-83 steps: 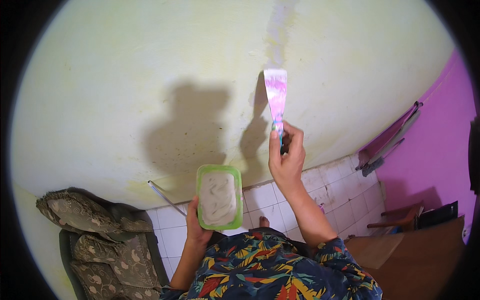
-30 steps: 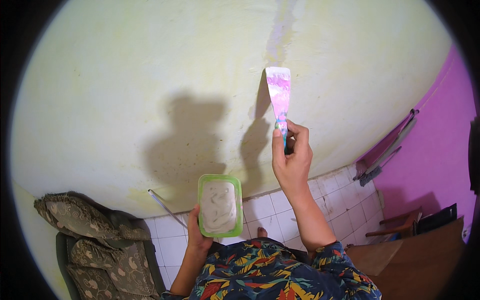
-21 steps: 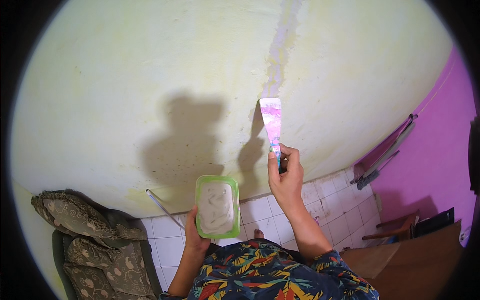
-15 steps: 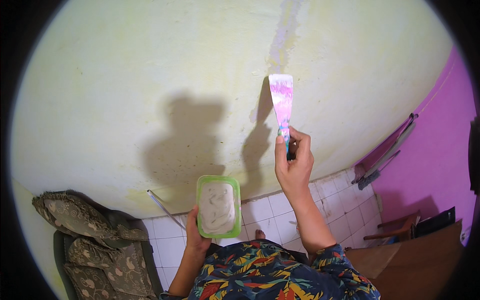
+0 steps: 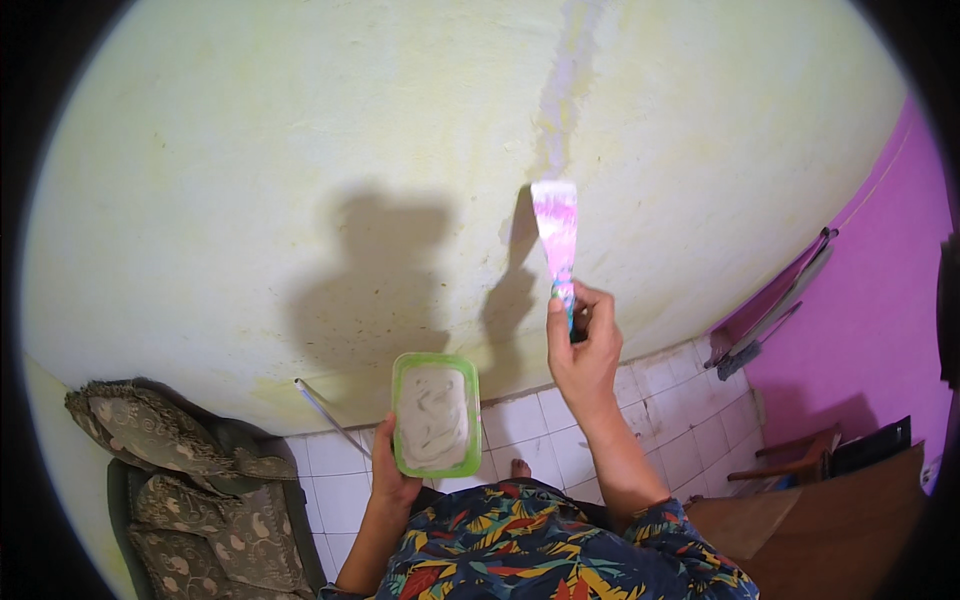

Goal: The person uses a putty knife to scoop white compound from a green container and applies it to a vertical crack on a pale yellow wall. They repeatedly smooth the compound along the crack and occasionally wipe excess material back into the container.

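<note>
My right hand (image 5: 585,345) is closed round the handle of a putty knife (image 5: 557,222), its blade pointing up and smeared pink and white. The blade's tip is at the pale yellow wall (image 5: 250,130), just below a rough lilac-grey streak (image 5: 565,85); whether it touches I cannot tell. Lower down on the left, my left hand (image 5: 392,475) grips a green rectangular plastic tub (image 5: 477,410) by its left side. Greyish-white paste (image 5: 435,415) fills the tub, its surface marked with scrape lines.
A patterned armchair (image 5: 215,525) stands at the lower left, near a thin leaning stick (image 5: 325,412). White floor tiles (image 5: 515,420) run along the wall's foot. At the right are a pink wall (image 5: 860,300), a broom-like tool (image 5: 740,358) and brown wooden furniture (image 5: 850,530).
My right hand has moved the putty knife down along the wall, slightly to the left, baring more of the streak above it. My left hand and the tub have barely moved.
</note>
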The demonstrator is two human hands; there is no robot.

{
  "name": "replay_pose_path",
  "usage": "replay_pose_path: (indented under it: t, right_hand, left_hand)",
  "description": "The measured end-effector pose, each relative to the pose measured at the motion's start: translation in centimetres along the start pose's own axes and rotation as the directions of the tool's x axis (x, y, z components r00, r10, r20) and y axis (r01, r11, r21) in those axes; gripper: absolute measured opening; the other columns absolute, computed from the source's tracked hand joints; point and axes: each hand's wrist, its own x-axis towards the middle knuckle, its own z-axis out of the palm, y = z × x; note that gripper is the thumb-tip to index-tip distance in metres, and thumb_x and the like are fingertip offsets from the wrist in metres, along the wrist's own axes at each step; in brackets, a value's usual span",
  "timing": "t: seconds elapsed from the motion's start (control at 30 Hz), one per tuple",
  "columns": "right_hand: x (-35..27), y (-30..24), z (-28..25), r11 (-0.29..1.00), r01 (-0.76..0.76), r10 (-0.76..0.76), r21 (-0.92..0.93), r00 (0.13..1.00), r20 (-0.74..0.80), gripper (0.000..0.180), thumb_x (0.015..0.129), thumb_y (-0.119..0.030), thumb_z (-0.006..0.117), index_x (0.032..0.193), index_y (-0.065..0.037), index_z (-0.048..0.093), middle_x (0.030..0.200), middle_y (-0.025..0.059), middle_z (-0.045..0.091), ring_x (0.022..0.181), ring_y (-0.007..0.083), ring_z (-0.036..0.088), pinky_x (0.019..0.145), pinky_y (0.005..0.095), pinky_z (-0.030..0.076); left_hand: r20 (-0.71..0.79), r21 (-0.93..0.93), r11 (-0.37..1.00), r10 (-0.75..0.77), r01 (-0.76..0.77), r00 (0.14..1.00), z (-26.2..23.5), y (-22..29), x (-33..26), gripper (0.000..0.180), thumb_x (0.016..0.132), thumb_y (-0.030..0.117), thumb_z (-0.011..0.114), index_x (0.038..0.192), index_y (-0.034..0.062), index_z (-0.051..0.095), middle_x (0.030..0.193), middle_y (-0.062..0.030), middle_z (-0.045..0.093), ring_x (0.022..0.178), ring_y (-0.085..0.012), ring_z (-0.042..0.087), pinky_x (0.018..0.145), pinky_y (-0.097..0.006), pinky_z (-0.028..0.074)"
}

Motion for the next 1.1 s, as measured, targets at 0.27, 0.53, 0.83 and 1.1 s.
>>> replay_pose_path:
  t: [0.27,0.53,0.83,1.1]
  right_hand:
    - [0.6,0.8,1.3,0.994,-0.105,0.103,0.036,0.993,0.057,0.019,0.102,-0.011,0.069,0.113,0.003,0.06,0.084,0.005,0.064,0.061,0.0053,0.05,0.051,0.0236,0.038]
    - [-3.6,1.7,0.9,0.98,-0.193,0.187,0.046,0.977,0.104,0.024,0.101,-0.014,0.071,0.116,0.002,0.06,0.073,0.0071,0.059,0.06,0.011,0.052,0.054,0.0284,0.043]
    - [0.5,0.0,2.6,1.0,-0.021,0.021,-0.021,1.0,0.002,0.025,0.101,-0.016,0.071,0.115,0.002,0.061,0.085,0.019,0.069,0.065,0.0267,0.066,0.06,0.0368,0.052]
    - [-5.8,2.8,2.5,0.985,-0.16,0.152,0.061,0.982,0.11,0.023,0.102,-0.011,0.069,0.116,0.002,0.059,0.069,0.0024,0.057,0.058,0.0062,0.049,0.05,0.027,0.038]
  left_hand:
    - [-0.006,0.019,1.0,-0.001,0.001,1.0,0.0,-0.4,0.1,0.054,0.108,0.041,0.049,0.142,-0.0004,0.057,0.139,-0.0147,0.066,0.127,-0.0289,0.065,0.111,-0.044,0.05]
    - [-0.021,0.014,1.0,0.004,-0.004,1.0,0.5,0.0,-0.1,0.054,0.109,0.04,0.049,0.142,-0.0004,0.057,0.139,-0.0151,0.066,0.127,-0.0297,0.065,0.112,-0.044,0.05]
    - [0.003,0.014,1.0,-0.002,0.002,1.0,0.1,-0.4,0.9,0.054,0.108,0.041,0.05,0.142,-0.0002,0.057,0.138,-0.0148,0.067,0.126,-0.0296,0.065,0.11,-0.044,0.051]
    - [-0.048,0.036,0.999,-0.011,0.013,0.999,0.6,0.4,0.6,0.057,0.108,0.043,0.047,0.144,-0.0007,0.055,0.139,-0.016,0.066,0.126,-0.0305,0.065,0.11,-0.045,0.051]
